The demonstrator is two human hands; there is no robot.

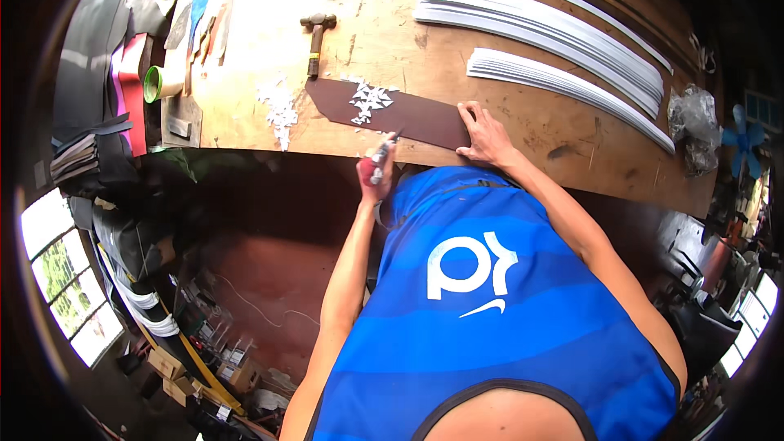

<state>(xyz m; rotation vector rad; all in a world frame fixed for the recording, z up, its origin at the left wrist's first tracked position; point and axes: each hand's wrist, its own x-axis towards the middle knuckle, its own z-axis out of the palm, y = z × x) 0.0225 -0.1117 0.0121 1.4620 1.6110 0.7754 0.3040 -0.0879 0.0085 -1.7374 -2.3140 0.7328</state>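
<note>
While the left hand (374, 175) closes around a slim tool (380, 153), the right hand (487, 132) spreads over one end of a brown board (437, 121) by the near edge of the surface (408, 57), probably light, stiff and best held there, clear of the white scraps (371, 100).

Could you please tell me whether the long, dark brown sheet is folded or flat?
Flat: the sheet lies on the tan wooden tabletop with no visible fold, the right hand at its end.
</note>
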